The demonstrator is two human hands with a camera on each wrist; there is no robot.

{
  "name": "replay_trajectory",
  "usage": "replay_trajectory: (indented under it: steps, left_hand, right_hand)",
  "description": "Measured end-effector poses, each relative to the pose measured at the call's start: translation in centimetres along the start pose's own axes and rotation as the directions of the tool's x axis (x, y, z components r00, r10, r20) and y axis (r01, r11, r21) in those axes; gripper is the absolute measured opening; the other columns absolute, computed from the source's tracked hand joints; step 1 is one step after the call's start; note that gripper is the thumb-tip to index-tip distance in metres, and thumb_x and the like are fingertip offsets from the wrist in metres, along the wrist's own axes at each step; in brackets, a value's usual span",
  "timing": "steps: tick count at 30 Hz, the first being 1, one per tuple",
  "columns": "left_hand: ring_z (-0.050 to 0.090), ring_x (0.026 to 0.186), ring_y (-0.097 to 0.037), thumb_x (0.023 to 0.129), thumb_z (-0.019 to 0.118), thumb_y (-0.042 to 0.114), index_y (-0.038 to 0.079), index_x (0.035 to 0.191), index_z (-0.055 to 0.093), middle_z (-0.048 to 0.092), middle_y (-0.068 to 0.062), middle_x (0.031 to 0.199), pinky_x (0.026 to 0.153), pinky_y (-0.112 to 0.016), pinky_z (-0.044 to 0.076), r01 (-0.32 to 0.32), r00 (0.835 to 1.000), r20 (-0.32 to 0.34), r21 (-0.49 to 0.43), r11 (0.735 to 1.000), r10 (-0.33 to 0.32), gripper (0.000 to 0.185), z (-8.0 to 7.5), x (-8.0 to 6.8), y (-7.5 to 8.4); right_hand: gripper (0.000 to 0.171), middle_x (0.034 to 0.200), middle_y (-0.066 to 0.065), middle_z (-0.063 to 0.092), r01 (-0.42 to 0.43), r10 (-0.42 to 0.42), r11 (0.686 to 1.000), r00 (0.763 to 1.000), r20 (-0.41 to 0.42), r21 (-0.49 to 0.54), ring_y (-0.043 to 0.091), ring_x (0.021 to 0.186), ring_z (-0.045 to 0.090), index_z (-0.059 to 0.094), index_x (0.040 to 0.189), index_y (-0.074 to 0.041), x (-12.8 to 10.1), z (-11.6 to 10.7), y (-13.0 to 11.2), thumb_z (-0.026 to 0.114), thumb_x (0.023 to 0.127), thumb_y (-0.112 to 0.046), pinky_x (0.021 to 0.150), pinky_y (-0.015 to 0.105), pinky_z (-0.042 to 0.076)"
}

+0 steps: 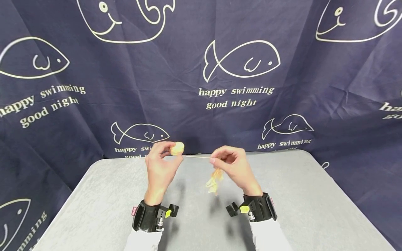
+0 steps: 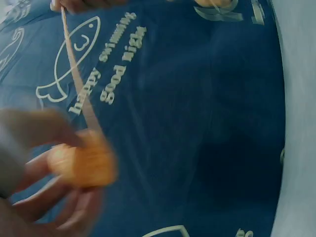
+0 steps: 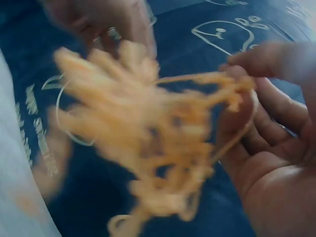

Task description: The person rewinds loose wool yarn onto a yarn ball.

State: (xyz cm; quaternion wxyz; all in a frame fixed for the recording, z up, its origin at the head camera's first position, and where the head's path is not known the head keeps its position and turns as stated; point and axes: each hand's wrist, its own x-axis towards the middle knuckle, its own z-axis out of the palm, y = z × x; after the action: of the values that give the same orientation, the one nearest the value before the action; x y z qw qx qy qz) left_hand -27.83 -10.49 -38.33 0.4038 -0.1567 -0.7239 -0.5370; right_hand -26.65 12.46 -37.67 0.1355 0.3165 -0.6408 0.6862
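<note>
Left hand [image 1: 161,164] is raised above the bench [image 1: 94,195], fingers curled round a small ball of yellow yarn [image 1: 177,148] at the fingertips. A single strand [image 1: 197,157] runs taut from the ball toward three o'clock, into the right hand [image 1: 233,166]. Right-hand fingers pinch that strand, and a loose tangle of yarn [image 1: 215,182] hangs beneath the palm at six o'clock, clear of the bench. Judged: the hands are held apart to keep the strand tight, and lifted so the tangle hangs free. A dark fish-print curtain [image 1: 282,87] hangs behind, at twelve o'clock.
</note>
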Motion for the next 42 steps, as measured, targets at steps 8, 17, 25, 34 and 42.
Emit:
replay_trajectory:
  steps: [8,17,25,34,42]
  left_hand:
    - [0.066,0.078,-0.016,0.068,0.077,-0.004,0.009,0.092,0.074,0.069,0.000,0.088,0.070,-0.031,0.060,0.127,0.666,0.730,0.092,0.988,-0.154,0.028,-1.7,-0.1,0.2]
    - [0.062,0.100,-0.018,0.076,0.076,-0.012,0.000,0.108,0.068,0.067,-0.009,0.105,0.086,-0.043,0.060,0.429,0.490,0.817,-0.529,0.732,0.304,0.036,-2.3,0.3,0.8]
    - [0.065,0.099,-0.016,0.078,0.064,-0.016,0.001,0.111,0.069,0.069,-0.007,0.111,0.086,-0.024,0.056,0.358,0.880,0.447,-0.847,0.392,0.162,0.037,-1.6,0.5,1.4]
    - [0.071,0.091,-0.022,0.086,0.050,-0.023,-0.004,0.106,0.073,0.072,-0.015,0.105,0.087,-0.034,0.060,0.325,0.920,0.200,-0.869,0.374,-0.336,0.036,-1.8,1.4,1.3]
    - [0.072,0.086,-0.024,0.085,0.054,-0.025,-0.012,0.102,0.071,0.067,-0.019,0.105,0.084,-0.036,0.061,0.234,0.870,0.037,-0.909,0.346,-0.493,0.027,-2.5,2.2,0.9]
  right_hand:
    - [0.014,0.079,0.005,0.070,-0.003,0.119,0.945,0.935,-0.334,0.326,0.011,0.065,0.063,0.072,0.092,0.000,0.4,-0.9,0.1,0.067,0.089,0.012,0.057,0.017,0.054]
    - [0.008,0.079,0.004,0.072,-0.019,0.126,0.976,0.861,-0.493,0.217,0.011,0.065,0.065,0.072,0.095,0.005,0.7,-1.8,1.2,0.070,0.089,0.010,0.059,0.019,0.055]
    - [0.006,0.078,0.009,0.069,-0.096,0.050,0.956,0.984,-0.170,-0.276,0.011,0.065,0.060,0.074,0.092,0.002,0.3,-2.4,2.8,0.076,0.088,0.000,0.057,0.018,0.049]
    - [0.004,0.078,0.007,0.069,-0.237,0.327,0.854,0.937,0.122,-0.464,0.013,0.069,0.061,0.073,0.088,-0.002,-0.9,-5.3,4.6,0.074,0.087,0.001,0.062,0.023,0.052]
    - [0.011,0.075,-0.001,0.064,-0.359,0.520,0.490,0.852,-0.064,-0.794,0.015,0.071,0.058,0.070,0.079,-0.010,-2.5,-8.9,4.9,0.072,0.080,0.001,0.070,0.035,0.052]
